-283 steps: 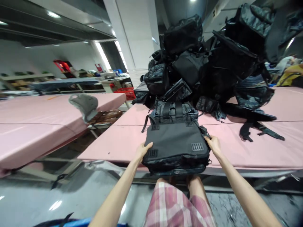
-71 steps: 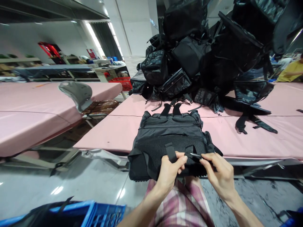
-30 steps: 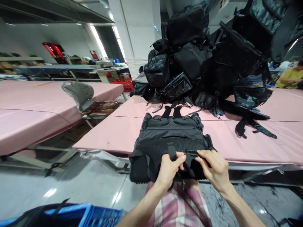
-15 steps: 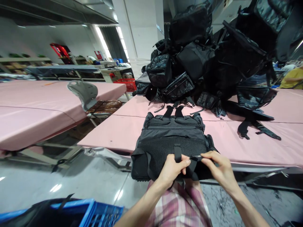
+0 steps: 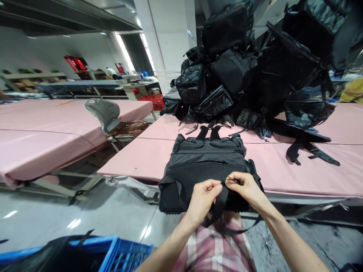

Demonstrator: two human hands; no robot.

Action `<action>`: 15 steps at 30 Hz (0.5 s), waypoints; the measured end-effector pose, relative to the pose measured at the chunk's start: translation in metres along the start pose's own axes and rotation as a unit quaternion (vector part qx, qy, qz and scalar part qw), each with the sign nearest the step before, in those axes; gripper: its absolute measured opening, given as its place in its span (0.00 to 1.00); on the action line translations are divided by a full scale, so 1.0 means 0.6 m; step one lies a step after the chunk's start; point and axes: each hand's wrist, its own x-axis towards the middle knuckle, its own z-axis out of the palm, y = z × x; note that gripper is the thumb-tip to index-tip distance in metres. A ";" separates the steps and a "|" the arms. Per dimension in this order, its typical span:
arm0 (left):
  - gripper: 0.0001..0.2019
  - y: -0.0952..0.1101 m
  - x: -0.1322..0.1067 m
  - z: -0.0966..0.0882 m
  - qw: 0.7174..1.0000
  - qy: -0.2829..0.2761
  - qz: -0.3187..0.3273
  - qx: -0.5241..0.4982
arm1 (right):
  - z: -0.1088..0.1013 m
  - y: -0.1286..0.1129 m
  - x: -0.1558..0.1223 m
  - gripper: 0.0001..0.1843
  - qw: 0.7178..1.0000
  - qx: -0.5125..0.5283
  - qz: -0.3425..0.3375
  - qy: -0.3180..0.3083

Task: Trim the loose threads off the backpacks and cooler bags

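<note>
A black backpack (image 5: 210, 156) lies at the table's near edge in front of me, its mesh panel facing up. My left hand (image 5: 205, 196) is closed in a pinch on a black webbing strap (image 5: 221, 200) that hangs down over the backpack's near edge. Close beside it, my right hand (image 5: 245, 189) pinches at the upper end of the same strap, fingertips almost meeting the left ones. Whatever small part sits between the right fingertips is mostly hidden. Below the hands, a loose strap end (image 5: 241, 231) droops in a curve over my lap.
A tall heap of dark backpacks (image 5: 232, 71) stands on the pink-covered table (image 5: 141, 158). A blue crate (image 5: 129, 253) with a black item is at lower left. Farther left are a grey chair (image 5: 103, 113) and another pink table (image 5: 42, 139).
My right hand has moved left and slightly up, close to my left hand. The strap now hangs lower and a loose loop shows over my lap. The backpack has barely moved.
</note>
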 end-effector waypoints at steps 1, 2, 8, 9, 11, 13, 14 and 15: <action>0.14 -0.002 0.003 -0.002 1.000 0.005 -0.011 -0.021 | -0.003 0.006 -0.004 0.10 0.999 -0.025 -0.017 0.024; 0.15 -0.003 0.006 -0.003 0.999 0.007 -0.025 -0.047 | -0.006 0.013 -0.010 0.12 0.996 -0.060 -0.040 0.061; 0.17 -0.004 0.020 -0.002 0.992 0.018 -0.057 -0.108 | -0.018 0.036 -0.054 0.07 0.882 -0.336 -0.244 0.221; 0.17 -0.003 0.020 0.000 0.992 0.017 -0.058 -0.108 | -0.018 0.036 -0.057 0.07 0.865 -0.358 -0.271 0.223; 0.17 -0.001 0.019 0.003 0.993 0.017 -0.060 -0.104 | -0.016 0.033 -0.060 0.07 0.844 -0.385 -0.301 0.223; 0.16 0.000 0.017 0.006 0.994 0.013 -0.059 -0.095 | -0.013 0.028 -0.057 0.07 0.834 -0.400 -0.309 0.220; 0.16 0.001 0.016 0.007 0.994 0.010 -0.058 -0.090 | -0.012 0.027 -0.056 0.06 0.831 -0.407 -0.309 0.219; 0.16 0.001 0.014 0.008 0.995 0.004 -0.057 -0.085 | -0.011 0.026 -0.054 0.06 0.828 -0.413 -0.309 0.218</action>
